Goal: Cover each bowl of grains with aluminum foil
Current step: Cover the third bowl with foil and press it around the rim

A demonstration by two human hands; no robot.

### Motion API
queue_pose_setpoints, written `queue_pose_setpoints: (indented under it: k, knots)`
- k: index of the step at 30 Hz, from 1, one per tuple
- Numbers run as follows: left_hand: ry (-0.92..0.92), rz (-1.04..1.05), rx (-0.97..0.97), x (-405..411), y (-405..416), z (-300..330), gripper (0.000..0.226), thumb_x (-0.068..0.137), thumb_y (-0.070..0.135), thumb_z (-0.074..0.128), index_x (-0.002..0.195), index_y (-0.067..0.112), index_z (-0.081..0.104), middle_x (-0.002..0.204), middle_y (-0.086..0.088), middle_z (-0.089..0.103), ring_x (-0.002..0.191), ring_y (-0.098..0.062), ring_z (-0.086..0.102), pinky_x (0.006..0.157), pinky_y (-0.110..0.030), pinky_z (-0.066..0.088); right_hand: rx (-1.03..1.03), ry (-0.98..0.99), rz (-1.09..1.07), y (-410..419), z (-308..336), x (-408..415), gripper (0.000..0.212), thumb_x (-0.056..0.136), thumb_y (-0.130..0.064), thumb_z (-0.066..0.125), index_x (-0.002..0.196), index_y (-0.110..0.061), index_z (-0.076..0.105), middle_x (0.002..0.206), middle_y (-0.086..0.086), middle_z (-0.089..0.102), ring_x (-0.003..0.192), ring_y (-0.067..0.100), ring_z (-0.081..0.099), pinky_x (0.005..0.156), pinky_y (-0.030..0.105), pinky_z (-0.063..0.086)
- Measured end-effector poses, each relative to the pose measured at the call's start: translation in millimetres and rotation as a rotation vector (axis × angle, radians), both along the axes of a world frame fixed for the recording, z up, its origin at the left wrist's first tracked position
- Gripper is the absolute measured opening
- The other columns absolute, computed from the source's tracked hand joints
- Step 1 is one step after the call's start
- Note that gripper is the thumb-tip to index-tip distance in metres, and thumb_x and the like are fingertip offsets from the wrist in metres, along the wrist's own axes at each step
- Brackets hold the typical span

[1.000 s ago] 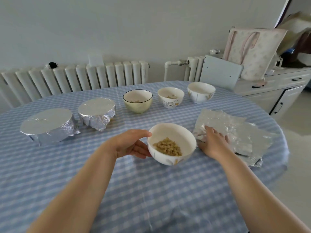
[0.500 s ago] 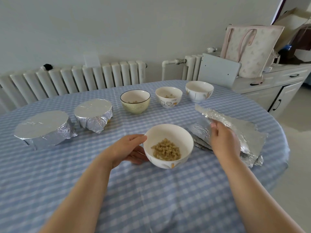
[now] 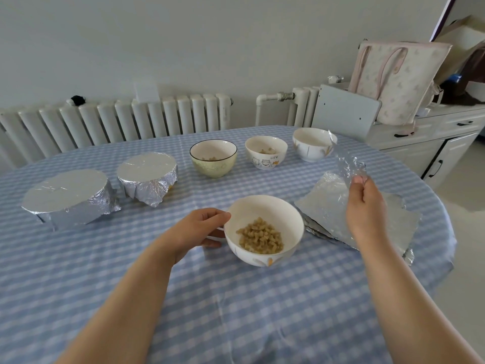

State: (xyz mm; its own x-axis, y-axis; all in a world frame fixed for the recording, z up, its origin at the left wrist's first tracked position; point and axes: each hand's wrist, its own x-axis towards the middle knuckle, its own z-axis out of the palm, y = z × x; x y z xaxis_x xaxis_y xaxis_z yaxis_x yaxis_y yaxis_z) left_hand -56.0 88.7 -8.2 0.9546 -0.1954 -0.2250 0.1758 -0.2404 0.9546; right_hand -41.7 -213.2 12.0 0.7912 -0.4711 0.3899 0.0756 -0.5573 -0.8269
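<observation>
A white bowl of grains stands uncovered in front of me on the checked tablecloth. My left hand holds its left rim. My right hand pinches a foil sheet and lifts it upright off the foil stack to the right. Two foil-covered bowls sit at the left, a large one and a smaller one. Three uncovered bowls line the back: green, cat-printed and white.
The round table ends close to the right of the foil stack. Radiators run along the wall behind. A grey chair back, a cabinet and a tote bag stand at the back right.
My right hand has taken hold of one foil sheet and raised it off the stack. My left hand has stayed at the bowl's left rim.
</observation>
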Motion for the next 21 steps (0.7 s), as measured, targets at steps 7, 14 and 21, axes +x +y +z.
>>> queue_pose_setpoints:
  k: [7,14,21]
  knots:
    - [-0.015,0.000,-0.018,-1.4,-0.8,1.8,0.027,0.098,0.030,0.055,0.110,0.010,0.068,0.104,-0.007,0.074,0.102,-0.025,0.069,0.098,-0.050,0.050,-0.543,-0.607,0.248,26.3,-6.8,-27.9,0.033,0.095,-0.003,0.051,0.126,-0.004,0.060,0.125,-0.002,0.061,0.116,0.019,0.059,0.099,0.030,0.045]
    - [-0.021,0.096,-0.165,-1.8,-4.5,2.8,0.058,0.100,0.054,0.025,0.115,0.017,0.067,0.107,-0.002,0.074,0.100,-0.019,0.069,0.089,-0.039,0.054,-0.824,-0.634,0.526,75.2,-33.6,-67.0,0.029,0.088,0.001,0.057,0.109,-0.009,0.073,0.116,-0.002,0.071,0.114,0.018,0.064,0.099,0.042,0.048]
    - [0.002,0.149,-0.171,-2.6,-5.5,3.0,0.051,0.103,0.047,0.031,0.109,0.012,0.068,0.107,-0.012,0.073,0.106,-0.029,0.067,0.095,-0.041,0.051,-0.857,-0.471,0.636,92.6,-39.9,-87.8,0.027,0.091,-0.026,0.057,0.111,-0.013,0.071,0.117,-0.005,0.070,0.116,0.014,0.062,0.100,0.041,0.045]
